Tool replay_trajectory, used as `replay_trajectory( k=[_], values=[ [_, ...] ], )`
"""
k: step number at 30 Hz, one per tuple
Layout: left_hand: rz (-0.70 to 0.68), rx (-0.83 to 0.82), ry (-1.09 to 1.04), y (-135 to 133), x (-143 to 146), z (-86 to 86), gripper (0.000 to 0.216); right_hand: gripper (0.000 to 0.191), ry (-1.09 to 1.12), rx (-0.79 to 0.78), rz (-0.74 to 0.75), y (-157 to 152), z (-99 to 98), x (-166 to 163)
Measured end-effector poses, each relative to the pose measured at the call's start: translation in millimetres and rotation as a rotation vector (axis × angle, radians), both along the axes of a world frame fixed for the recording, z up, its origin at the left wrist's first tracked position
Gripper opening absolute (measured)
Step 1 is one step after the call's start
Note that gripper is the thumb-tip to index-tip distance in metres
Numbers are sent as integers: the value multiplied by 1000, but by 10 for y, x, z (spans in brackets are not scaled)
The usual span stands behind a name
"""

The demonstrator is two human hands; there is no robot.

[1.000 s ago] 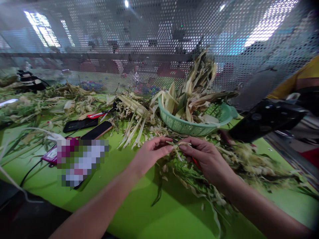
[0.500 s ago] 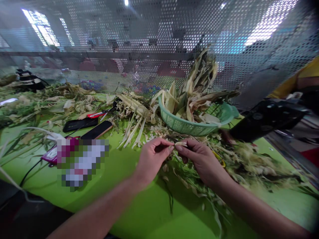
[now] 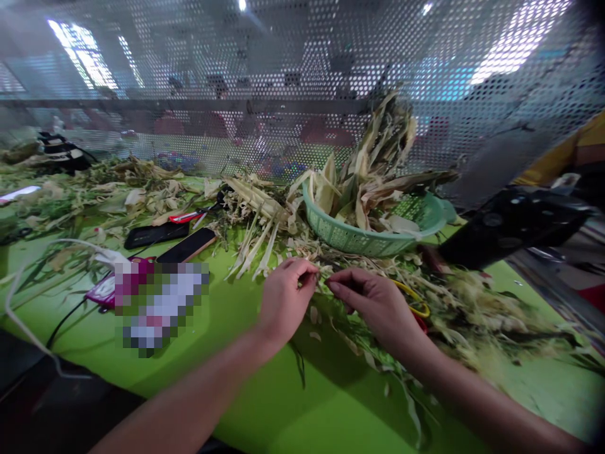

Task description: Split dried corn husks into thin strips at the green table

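Green plastic basket (image 3: 366, 244); before it, left hand (image 3: 286, 299) and right hand (image 3: 378, 306) curl fingers toward thumbs, any grip unclear. Beneath, leafy strips (image 3: 375, 362) slant lengthwise, pointing rightward away from the basket.

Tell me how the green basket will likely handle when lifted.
Probably light for its size: the green basket has walls full of holes and holds dry-looking husks. Those husks rise well above the rim, so a tilt might spill some.
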State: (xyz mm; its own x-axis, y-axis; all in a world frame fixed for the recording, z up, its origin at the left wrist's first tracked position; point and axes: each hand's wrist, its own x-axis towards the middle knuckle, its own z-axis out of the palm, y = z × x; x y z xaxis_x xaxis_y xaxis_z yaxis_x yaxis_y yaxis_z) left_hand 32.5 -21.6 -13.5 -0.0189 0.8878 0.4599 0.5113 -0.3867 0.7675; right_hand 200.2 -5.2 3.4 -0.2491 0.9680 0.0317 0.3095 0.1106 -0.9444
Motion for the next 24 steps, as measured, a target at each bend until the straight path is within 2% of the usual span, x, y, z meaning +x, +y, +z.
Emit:
replay_trajectory(
  k=[4,6,10,14,19,24],
  values=[
    [-55,39,90,41,25,-83,12,28,-44,34,33,52,-64,29],
    [-111,20,10,72,24,-106,12,30,6,-20,48,86,-102,42],
    [-234,-185,-260,136,-13,-115,7,32,143,-143,38,126,-147,48],
    [-299,-273,-362,174,-44,-129,6,35,200,-203,38,140,-141,57],
    [-336,-257,-402,162,-52,-117,8,34,229,-247,17,151,-110,79],
    [-374,-169,-289,122,-53,-87,8,33,236,-259,10,155,-107,86]
  ],
)
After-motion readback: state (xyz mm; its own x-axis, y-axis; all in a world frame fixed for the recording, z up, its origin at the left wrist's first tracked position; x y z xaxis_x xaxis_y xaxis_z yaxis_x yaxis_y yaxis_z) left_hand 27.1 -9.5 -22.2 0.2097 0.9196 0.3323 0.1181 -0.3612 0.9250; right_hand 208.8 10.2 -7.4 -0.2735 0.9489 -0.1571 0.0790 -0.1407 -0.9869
